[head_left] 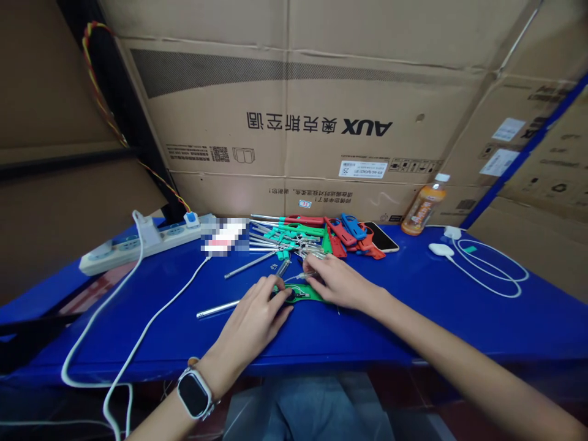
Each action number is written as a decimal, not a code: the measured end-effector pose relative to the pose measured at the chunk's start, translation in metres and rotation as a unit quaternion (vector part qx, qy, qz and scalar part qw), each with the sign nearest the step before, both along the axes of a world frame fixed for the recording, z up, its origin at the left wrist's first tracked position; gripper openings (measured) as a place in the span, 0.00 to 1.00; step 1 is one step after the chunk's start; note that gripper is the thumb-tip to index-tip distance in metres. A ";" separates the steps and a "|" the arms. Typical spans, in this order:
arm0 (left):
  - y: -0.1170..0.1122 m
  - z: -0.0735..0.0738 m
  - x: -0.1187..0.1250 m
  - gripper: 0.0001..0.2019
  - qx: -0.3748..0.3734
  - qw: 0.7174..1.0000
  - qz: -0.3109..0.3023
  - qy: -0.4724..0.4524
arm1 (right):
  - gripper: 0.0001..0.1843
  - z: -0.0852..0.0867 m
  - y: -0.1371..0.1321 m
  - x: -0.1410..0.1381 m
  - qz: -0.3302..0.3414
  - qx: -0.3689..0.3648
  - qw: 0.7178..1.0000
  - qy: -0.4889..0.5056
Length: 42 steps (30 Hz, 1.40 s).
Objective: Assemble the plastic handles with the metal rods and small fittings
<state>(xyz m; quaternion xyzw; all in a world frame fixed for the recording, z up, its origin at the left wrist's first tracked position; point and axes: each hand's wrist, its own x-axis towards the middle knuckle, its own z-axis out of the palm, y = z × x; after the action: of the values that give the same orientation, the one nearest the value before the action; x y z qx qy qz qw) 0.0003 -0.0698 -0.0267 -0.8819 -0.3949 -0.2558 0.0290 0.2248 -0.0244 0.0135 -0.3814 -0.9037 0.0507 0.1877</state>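
Plainly, the one brand you can read is "AUX", printed upside down on the cardboard box (294, 122) behind your bench, with a row of Chinese characters beside it. The print on its white label (362, 168) is too small to make out.

The green casing (309, 294) lies flat on the blue table (413, 318), between your two hands and just in front of the pile of green, red and blue lighter parts (321, 236). It is a thin plastic piece with a dark part at its left end.

Your left hand (257, 315) rests with fingers stretched out, the tips pressing on that dark end. Your right hand (337, 282) curls over the casing's far edge. You cannot tell whether it pinches anything.
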 end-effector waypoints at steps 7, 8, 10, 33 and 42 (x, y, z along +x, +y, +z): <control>0.017 0.028 -0.002 0.17 -0.035 0.999 -0.018 -0.022 | 0.13 -0.014 -0.019 0.007 -0.005 -0.003 0.999 0.044; 0.024 0.033 -0.002 0.20 -0.065 0.997 -0.040 -0.012 | 0.14 -0.015 -0.018 0.008 -0.010 -0.005 0.999 0.053; 0.039 0.039 0.000 0.25 -0.122 0.989 -0.080 0.007 | 0.15 -0.018 -0.016 0.009 -0.022 -0.004 0.997 0.069; 0.054 0.022 -0.004 0.15 -0.130 0.988 -0.074 0.049 | 0.09 -0.026 -0.009 0.005 -0.041 -0.015 0.996 0.082; 0.055 0.020 -0.006 0.17 -0.125 0.987 -0.082 0.052 | 0.11 -0.025 -0.007 0.006 -0.026 -0.015 0.998 0.056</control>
<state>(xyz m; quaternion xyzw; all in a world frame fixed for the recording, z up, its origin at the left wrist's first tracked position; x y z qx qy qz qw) -0.0058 -0.0146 -0.0069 -0.9200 -0.3481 -0.1599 -0.0822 0.2306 -0.0310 -0.0116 -0.4041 -0.8808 0.0809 0.2332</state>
